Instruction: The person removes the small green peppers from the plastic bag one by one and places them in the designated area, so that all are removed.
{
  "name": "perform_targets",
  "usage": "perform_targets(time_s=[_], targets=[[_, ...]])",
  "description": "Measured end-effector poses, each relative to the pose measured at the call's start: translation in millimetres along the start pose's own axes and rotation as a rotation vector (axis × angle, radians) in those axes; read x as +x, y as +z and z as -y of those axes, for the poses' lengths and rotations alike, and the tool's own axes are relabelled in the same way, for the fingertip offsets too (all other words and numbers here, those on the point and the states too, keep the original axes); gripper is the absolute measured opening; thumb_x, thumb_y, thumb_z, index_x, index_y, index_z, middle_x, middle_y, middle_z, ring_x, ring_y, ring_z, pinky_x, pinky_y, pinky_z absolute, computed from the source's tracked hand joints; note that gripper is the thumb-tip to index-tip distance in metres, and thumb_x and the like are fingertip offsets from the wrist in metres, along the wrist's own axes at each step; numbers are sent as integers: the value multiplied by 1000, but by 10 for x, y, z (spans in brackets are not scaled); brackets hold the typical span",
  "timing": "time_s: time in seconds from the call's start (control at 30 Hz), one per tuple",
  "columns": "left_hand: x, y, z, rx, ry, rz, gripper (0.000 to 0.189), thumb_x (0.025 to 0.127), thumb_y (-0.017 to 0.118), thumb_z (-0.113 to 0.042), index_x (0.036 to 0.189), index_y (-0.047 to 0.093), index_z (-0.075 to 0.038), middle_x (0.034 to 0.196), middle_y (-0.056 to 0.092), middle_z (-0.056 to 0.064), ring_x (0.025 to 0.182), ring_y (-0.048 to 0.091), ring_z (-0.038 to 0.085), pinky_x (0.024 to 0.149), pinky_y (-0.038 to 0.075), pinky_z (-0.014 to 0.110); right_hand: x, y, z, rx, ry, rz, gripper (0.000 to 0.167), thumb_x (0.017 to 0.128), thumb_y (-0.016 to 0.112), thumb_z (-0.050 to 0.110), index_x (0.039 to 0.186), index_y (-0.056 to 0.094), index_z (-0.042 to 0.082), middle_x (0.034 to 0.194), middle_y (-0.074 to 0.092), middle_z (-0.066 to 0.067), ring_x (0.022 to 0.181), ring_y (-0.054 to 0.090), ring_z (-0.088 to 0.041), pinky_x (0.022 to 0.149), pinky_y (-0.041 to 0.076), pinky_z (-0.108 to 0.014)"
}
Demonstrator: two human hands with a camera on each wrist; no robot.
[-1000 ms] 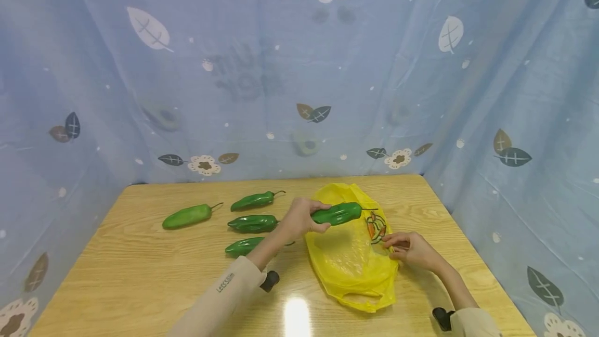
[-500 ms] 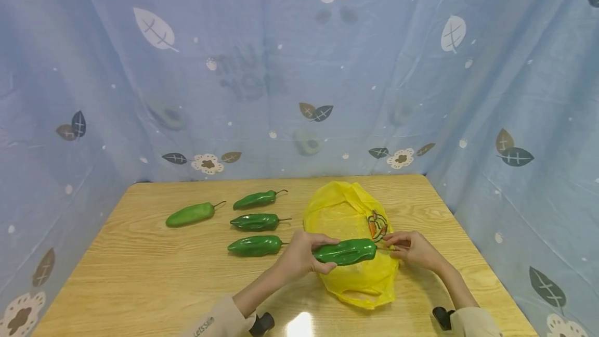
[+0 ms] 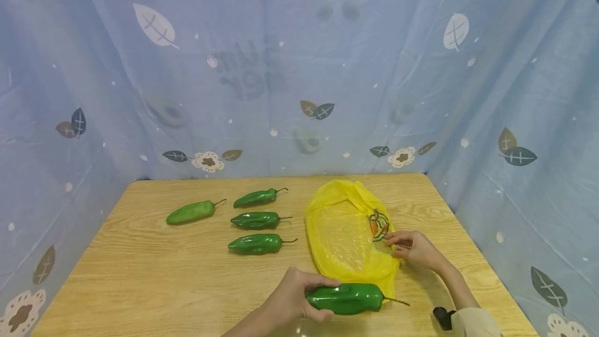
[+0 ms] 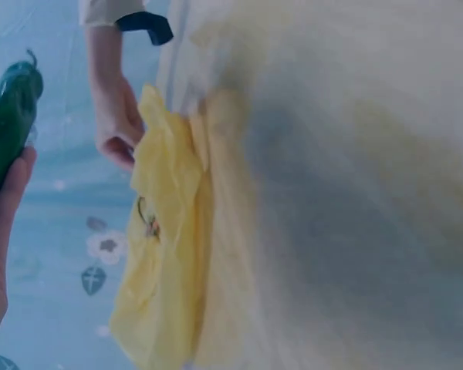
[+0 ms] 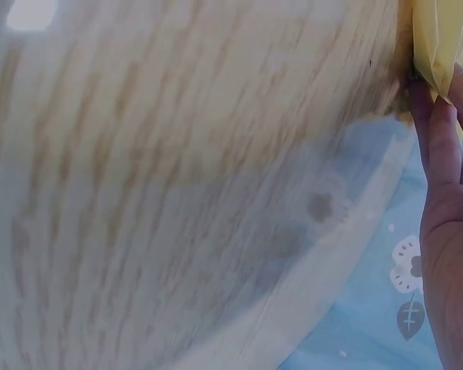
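My left hand [image 3: 296,298] grips a large green chili pepper [image 3: 348,298] by its tip end, its stem pointing right, over the near end of a yellow plastic bag [image 3: 343,238]. In the left wrist view the same pepper [image 4: 11,127] shows at the left edge, above the fingers [image 4: 14,181]. My right hand [image 3: 418,249] pinches the bag's right edge beside a printed vegetable picture. The right wrist view shows the bag's yellow film [image 5: 434,42] between thumb and fingers. A thin, folded opening faces up on the bag.
Three dark green peppers lie stacked in a column left of the bag: a far one [image 3: 255,198], a middle one [image 3: 255,220] and a near one [image 3: 255,244]. A lighter green pepper [image 3: 191,212] lies farther left. Blue curtains [image 3: 281,66] border the wooden table [image 3: 154,274].
My left hand has brought the held pepper from over the bag's middle toward the body, to its near end. The right hand keeps its place at the bag's edge.
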State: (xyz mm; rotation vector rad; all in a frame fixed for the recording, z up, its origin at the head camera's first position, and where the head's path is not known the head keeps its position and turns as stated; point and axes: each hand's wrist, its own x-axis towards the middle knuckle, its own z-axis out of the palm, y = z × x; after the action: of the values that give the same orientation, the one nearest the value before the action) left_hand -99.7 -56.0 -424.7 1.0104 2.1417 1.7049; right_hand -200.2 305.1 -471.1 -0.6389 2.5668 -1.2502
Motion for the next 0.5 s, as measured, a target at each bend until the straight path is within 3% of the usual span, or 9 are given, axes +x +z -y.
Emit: perform_targets(time_s=[0.2,0.37,0.5], targets=[[-259,16,-2,-99,-30,20,37,78,78,-5,113,69,1,107,70,5,88,66,3,72,54,18,-3,15,6,-2,4,-1,22,88,69,6,108,69,-4,123,59,-27,112,55,-45,90,51,-39],[-454,74,21,-210,-95,7,41,78,80,-13,114,68,2,104,71,2,87,67,6,72,55,21,-20,20,14,-16,-3,-11,22,88,69,6,107,69,-3,122,60,-26,111,56,-44,90,51,-41],[-579,65,52,-218,-114,7,40,79,79,-15,114,68,2,102,72,2,87,67,6,73,55,21,-37,22,10,-16,-13,-15,22,88,69,7,108,69,-2,123,59,-26,111,56,-44,90,51,-41]])
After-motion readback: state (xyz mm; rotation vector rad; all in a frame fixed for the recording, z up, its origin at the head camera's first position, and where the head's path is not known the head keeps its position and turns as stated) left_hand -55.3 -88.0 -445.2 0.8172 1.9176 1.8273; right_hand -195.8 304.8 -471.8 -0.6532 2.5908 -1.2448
